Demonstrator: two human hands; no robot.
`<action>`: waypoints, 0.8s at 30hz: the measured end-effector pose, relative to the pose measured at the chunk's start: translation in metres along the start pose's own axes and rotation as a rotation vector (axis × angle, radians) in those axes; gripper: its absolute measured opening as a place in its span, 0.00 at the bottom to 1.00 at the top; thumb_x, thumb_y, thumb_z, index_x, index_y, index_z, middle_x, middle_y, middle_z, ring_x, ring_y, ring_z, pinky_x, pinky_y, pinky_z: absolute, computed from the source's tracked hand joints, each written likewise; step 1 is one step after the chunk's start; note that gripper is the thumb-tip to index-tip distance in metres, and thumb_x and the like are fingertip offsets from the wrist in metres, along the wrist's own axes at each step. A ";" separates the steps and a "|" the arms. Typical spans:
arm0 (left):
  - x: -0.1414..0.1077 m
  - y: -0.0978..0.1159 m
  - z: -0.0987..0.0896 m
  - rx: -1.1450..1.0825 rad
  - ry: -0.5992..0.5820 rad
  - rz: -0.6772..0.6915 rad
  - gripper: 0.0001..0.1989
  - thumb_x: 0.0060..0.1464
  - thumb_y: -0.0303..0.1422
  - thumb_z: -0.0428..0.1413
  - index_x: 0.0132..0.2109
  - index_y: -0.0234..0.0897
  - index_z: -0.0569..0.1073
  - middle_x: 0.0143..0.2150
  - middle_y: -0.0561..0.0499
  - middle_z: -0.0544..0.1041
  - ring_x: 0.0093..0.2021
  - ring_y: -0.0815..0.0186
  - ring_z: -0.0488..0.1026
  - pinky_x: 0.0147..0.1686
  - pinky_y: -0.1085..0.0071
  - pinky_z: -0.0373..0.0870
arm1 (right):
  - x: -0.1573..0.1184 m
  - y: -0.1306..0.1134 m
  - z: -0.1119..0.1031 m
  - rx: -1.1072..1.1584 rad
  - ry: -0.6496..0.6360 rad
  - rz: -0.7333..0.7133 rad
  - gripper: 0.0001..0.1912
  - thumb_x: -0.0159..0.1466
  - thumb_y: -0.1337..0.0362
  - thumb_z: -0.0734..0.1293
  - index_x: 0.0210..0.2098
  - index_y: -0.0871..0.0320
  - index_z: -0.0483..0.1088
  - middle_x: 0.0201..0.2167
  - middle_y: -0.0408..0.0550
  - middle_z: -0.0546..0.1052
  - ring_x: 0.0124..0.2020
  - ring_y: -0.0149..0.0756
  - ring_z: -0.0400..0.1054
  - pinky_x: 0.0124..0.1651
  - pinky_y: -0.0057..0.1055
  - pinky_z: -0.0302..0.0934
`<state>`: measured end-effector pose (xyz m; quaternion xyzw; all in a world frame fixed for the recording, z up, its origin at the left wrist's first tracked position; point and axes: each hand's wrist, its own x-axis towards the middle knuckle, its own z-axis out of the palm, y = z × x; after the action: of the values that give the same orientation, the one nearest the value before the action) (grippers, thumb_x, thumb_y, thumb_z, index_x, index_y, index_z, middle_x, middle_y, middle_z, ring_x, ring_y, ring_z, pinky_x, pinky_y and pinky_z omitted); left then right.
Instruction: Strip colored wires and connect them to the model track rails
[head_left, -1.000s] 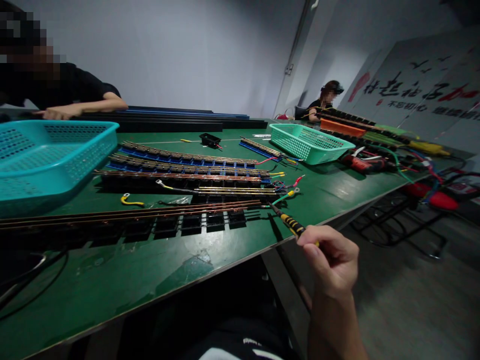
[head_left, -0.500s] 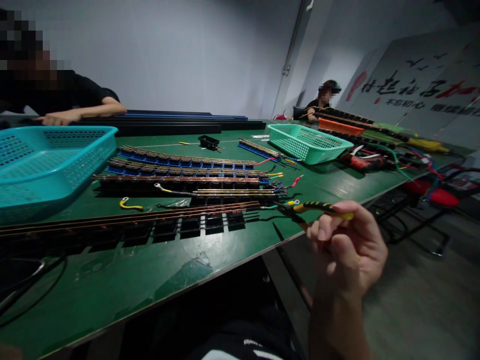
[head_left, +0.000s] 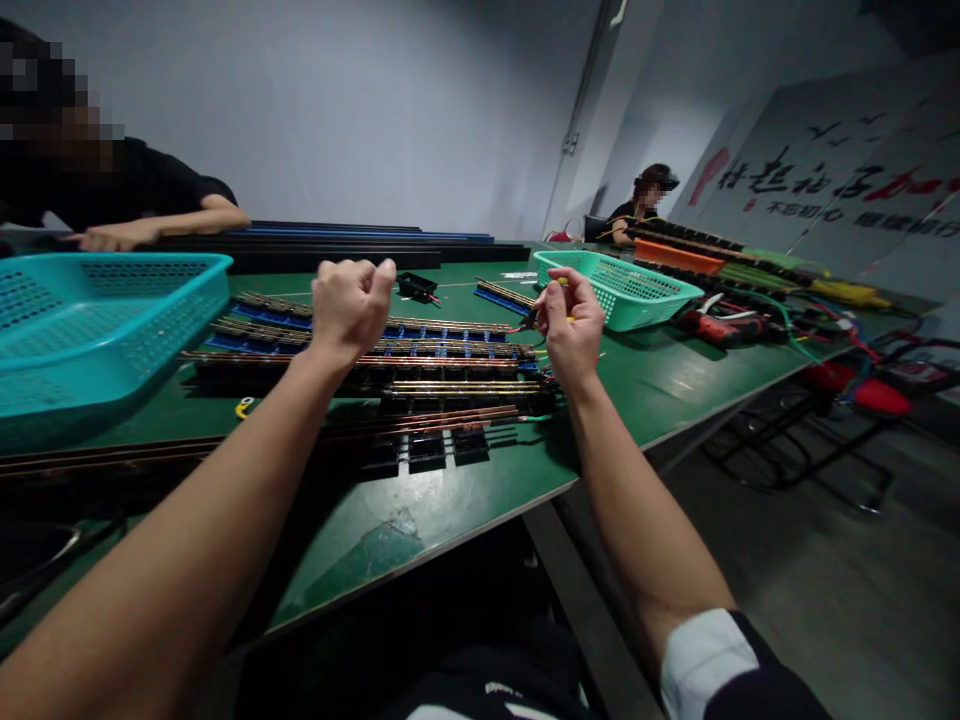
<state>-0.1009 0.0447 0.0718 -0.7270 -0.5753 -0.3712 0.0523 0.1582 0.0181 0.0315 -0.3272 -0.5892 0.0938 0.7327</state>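
My left hand is closed in a fist above the rows of rails; whatever it may hold is hidden. My right hand is wrapped round pliers with yellow and black handles, mostly covered by the fingers. The dark jaws point left, close to a red wire at the right end of a blue-based rail strip. Nearer me lie a black-based strip with brass rails and another with copper-coloured rails. A yellow wire with a ring terminal is partly hidden behind my left forearm.
A blue basket stands at left, a green basket at right. Red-handled tools and tangled wires lie beyond it. A small black tray sits at the back. One co-worker leans over the far left side; another sits at far right.
My left hand has come into view over the rails. My right hand has moved forward and left with the pliers, from the table's near edge to the rail ends.
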 end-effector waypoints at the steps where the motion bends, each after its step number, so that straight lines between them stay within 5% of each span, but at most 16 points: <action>1: -0.001 0.001 0.009 0.074 -0.093 -0.046 0.29 0.66 0.46 0.37 0.42 0.33 0.77 0.47 0.38 0.77 0.51 0.52 0.69 0.53 0.56 0.64 | 0.001 0.009 0.001 0.006 -0.004 0.031 0.18 0.67 0.46 0.65 0.45 0.53 0.67 0.26 0.38 0.68 0.19 0.23 0.57 0.22 0.26 0.52; 7: -0.011 0.004 0.054 0.281 -0.477 -0.010 0.33 0.64 0.51 0.40 0.62 0.32 0.68 0.63 0.35 0.70 0.63 0.45 0.64 0.59 0.52 0.62 | 0.001 0.031 -0.002 0.033 -0.004 0.083 0.18 0.65 0.47 0.66 0.47 0.52 0.66 0.28 0.39 0.71 0.22 0.25 0.60 0.24 0.27 0.54; 16: -0.005 0.015 0.073 0.304 -0.712 0.086 0.42 0.64 0.56 0.35 0.73 0.31 0.51 0.76 0.39 0.49 0.75 0.46 0.44 0.69 0.46 0.50 | 0.003 0.047 -0.005 -0.013 -0.115 0.170 0.22 0.63 0.41 0.67 0.44 0.51 0.66 0.30 0.42 0.72 0.26 0.28 0.63 0.27 0.28 0.56; 21: 0.003 0.019 0.082 0.308 -0.828 0.069 0.45 0.62 0.59 0.35 0.75 0.35 0.46 0.77 0.43 0.43 0.76 0.48 0.39 0.70 0.47 0.47 | 0.002 0.044 -0.004 -0.005 -0.101 0.256 0.26 0.57 0.37 0.70 0.36 0.53 0.67 0.21 0.38 0.67 0.22 0.27 0.59 0.25 0.28 0.54; 24: 0.009 0.016 0.086 0.304 -0.866 0.070 0.47 0.59 0.63 0.35 0.75 0.36 0.47 0.77 0.42 0.43 0.75 0.47 0.45 0.69 0.50 0.51 | 0.000 0.041 -0.004 -0.003 -0.102 0.267 0.27 0.55 0.35 0.70 0.33 0.54 0.68 0.20 0.36 0.64 0.20 0.26 0.55 0.24 0.27 0.51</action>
<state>-0.0456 0.0895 0.0209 -0.8182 -0.5672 0.0572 -0.0746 0.1722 0.0481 0.0071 -0.3986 -0.5772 0.2060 0.6823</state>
